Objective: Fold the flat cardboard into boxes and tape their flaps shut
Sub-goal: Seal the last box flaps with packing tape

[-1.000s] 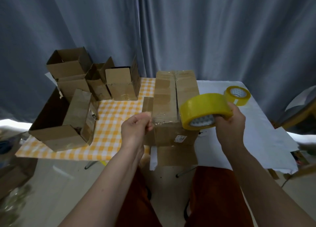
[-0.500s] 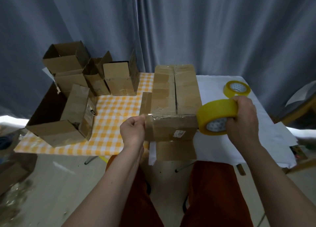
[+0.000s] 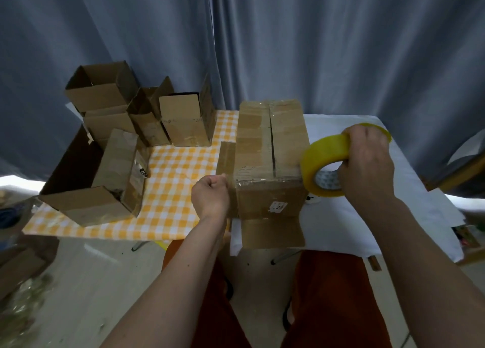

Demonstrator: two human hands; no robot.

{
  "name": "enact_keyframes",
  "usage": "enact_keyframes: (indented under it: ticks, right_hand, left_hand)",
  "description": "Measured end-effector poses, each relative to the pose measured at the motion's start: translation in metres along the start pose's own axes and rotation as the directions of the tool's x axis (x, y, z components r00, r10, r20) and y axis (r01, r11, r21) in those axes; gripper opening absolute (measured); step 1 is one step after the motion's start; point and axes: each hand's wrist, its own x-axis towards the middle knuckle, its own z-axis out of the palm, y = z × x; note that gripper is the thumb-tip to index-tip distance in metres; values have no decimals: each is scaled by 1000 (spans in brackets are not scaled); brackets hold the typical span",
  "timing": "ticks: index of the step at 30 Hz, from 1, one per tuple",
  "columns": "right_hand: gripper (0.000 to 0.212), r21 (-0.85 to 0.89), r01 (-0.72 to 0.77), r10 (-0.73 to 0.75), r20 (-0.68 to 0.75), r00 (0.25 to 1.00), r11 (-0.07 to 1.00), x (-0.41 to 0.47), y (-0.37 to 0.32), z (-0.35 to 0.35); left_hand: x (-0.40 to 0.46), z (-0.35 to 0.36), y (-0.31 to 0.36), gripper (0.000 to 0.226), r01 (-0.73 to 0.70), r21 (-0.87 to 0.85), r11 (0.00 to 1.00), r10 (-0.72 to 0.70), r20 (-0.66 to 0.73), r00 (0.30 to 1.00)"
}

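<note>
Dim, soft indoor light, bright patches blown out at both side edges, wide-angle bending, slight overall softness.

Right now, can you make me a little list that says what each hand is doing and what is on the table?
left hand: fist at the near left corner of the big box, seemingly pinching the tape's end
right hand: grips the yellow tape roll
big box: top flaps closed, seam showing down the middle
smaller boxes: open, grouped at the back left
long box: open, at the table's left edge
checked cloth: orange and white, under the boxes
white cloth: on the table's right side
</note>
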Motion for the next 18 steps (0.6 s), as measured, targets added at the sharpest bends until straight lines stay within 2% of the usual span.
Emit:
enact_keyframes:
  ticks: [3,7,10,14,16,18]
  right_hand:
    - [45,-38,14,-14,-11,1000,999,5,-2,5]
    - [44,-54,-41,41,5,999,998,13,0,12]
    - [42,-55,-29,29,-7,1000,998,14,-1,16]
    - [41,-51,-42,42,-12,999,998,14,-2,18]
    - [42,-45,-50,50,-5,999,998,14,-2,17]
    - [45,-57,-62,61,-13,998,996,15,-1,16]
  left_hand:
    - [6,3,-2,28,15,7,1000,-15,10,1000]
    - [6,7,-9,27,64,33,997,-65,50,997]
    - [0,12,-10,30,22,55,998,-24,40,999]
    - [-7,18,-7,26,-136,314,940,113,90,989]
    - [-4,19,0,18,-40,418,908,-23,144,989]
    - [1,16,3,54,166,500,850,-274,150,950]
